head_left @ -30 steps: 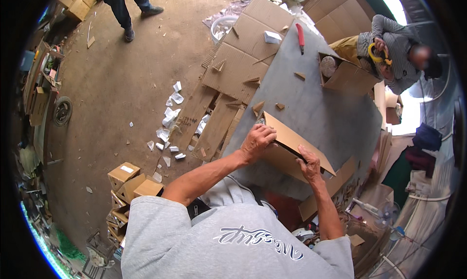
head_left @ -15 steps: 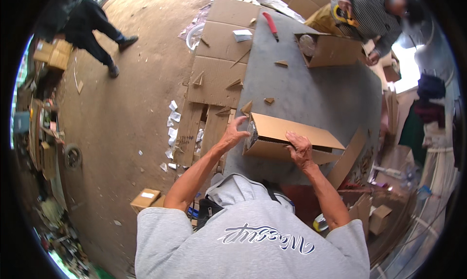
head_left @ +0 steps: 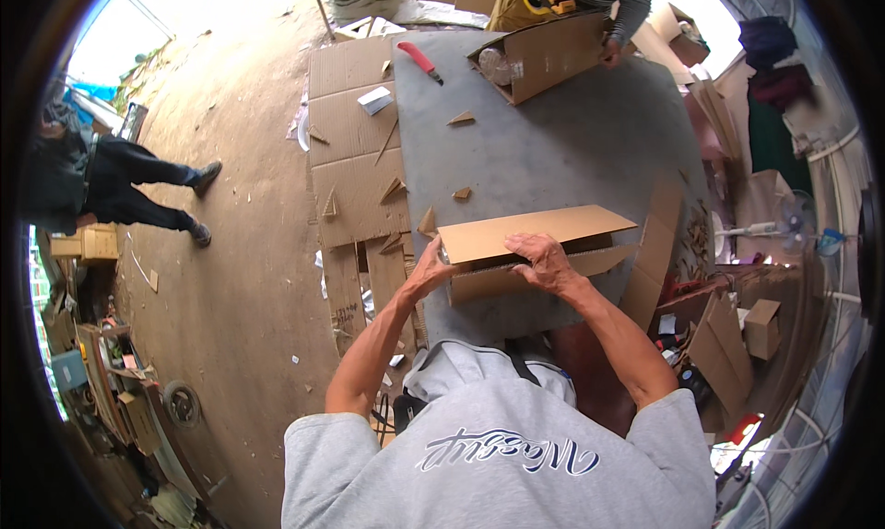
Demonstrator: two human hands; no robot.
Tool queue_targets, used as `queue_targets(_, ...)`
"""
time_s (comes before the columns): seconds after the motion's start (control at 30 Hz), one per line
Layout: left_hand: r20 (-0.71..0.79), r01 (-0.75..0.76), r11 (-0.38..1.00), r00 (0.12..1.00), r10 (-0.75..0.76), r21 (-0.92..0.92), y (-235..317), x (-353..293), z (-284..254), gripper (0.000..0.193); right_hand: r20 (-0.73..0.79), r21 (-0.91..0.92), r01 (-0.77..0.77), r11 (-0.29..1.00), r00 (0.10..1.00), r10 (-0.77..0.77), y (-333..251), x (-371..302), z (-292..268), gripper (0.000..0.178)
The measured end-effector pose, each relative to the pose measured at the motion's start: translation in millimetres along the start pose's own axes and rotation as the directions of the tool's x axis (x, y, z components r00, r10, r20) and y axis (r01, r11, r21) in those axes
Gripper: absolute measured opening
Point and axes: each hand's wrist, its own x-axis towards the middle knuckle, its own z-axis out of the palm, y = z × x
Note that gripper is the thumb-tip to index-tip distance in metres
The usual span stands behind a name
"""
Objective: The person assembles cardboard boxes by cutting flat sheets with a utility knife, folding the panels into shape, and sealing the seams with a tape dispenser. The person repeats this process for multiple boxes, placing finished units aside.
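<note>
A long brown cardboard box (head_left: pixel 595 223) lies on the grey tabletop in front of me. Its top panel is tilted up along the near side, leaving a dark gap. At the box's left end my left hand (head_left: pixel 431 267) is pressed around the corner; some fingertips are hidden behind it. My right hand (head_left: pixel 546 262) grips near the middle of the near edge, fingers on the top panel and thumb below at the gap. Whatever is inside the box hardly shows.
Small cardboard scraps (head_left: pixel 461 119) and a red-handled cutter (head_left: pixel 421 63) lie on the grey table (head_left: pixel 572 151). Flattened cardboard (head_left: pixel 355 114) runs along its left side. Across the table a co-worker's hand (head_left: pixel 611 52) touches another open box (head_left: pixel 556 57). Another person (head_left: pixel 138 179) stands at left.
My left hand has closed in on the box's left end, where it was apart with spread fingers. My right hand has shifted left along the box. The whole view has turned.
</note>
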Motion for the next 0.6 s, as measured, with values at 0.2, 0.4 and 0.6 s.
queue_targets(0.2,0.029,0.008,0.998,1.000,-0.006,-0.066,-21.5,2.1,-0.4,0.083,-0.018,0.007,-0.019,1.000,1.000,0.019,0.5,-1.3,2.7,0.052)
queue_targets(0.4,0.197,0.327,0.938,0.933,-0.301,-0.113,16.3,5.4,-33.5,0.069,-0.048,-0.026,-0.016,1.000,0.999,0.015,7.1,-1.9,11.2,0.047)
queue_targets(0.6,0.278,-0.438,0.576,0.895,0.348,0.690,99.0,-0.1,17.7,0.074,-0.080,-0.058,-0.017,0.998,0.997,0.013,5.2,-1.5,17.1,0.039)
